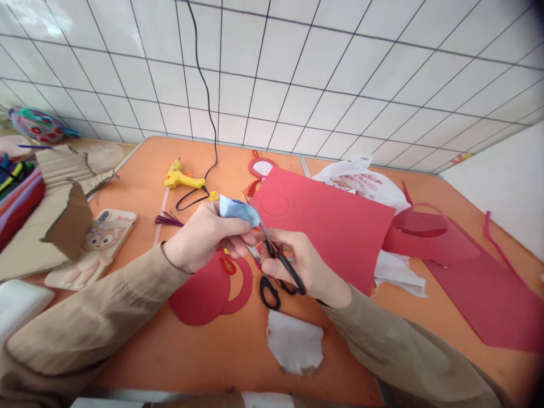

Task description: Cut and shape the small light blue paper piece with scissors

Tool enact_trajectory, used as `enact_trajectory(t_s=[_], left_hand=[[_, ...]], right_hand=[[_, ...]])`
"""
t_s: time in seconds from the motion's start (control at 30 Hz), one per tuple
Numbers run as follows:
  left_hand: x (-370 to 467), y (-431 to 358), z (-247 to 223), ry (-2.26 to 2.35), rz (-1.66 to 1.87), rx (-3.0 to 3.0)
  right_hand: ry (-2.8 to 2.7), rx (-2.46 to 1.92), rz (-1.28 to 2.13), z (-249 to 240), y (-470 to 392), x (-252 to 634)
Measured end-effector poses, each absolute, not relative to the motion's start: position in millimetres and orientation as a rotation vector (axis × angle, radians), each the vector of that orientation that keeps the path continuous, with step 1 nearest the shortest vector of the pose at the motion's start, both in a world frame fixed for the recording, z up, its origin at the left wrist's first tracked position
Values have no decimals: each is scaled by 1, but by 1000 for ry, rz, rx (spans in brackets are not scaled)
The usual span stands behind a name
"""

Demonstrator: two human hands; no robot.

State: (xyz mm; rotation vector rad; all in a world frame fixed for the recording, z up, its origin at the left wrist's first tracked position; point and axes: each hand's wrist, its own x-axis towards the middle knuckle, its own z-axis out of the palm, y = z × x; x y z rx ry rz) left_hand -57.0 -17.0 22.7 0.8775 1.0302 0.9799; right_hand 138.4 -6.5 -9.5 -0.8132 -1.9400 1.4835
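Observation:
My left hand (204,233) pinches a small light-blue piece of cloth or paper (236,209), its edge turned toward the right. Fingers of my right hand (308,263) grip a pair of scissors (292,273) with black handles; the blades point up and away, touching or close beside the blue piece's right edge. Beneath my right hand lies what looks like a second pair of black-handled scissors (269,293), partly hidden. Below my hands rest a red disc (199,294) and a red ring (243,289). Behind them is a large red sheet (331,221) with a drawn circle.
A yellow glue gun (182,177) with a black cord stands at the back left. Cardboard (34,226) and a cased phone (104,243) lie left. On the right are a plastic bag (369,184) and red sheets (488,294). White scrap (294,343) lies near the front.

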Motion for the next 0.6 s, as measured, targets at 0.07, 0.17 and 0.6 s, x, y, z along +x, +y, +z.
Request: enact_trajectory(t_s=[0.07,0.17,0.6], left_hand=[[-57,-17,22,1032,976,880],[-57,-17,22,1041,973,885],[-59,-18,20,1061,999,972]], right_hand=[[-1946,-844,1486,-8,-7,138],[-1923,-892,1511,-6,-8,136],[-1845,-799,1584,-8,-6,135]])
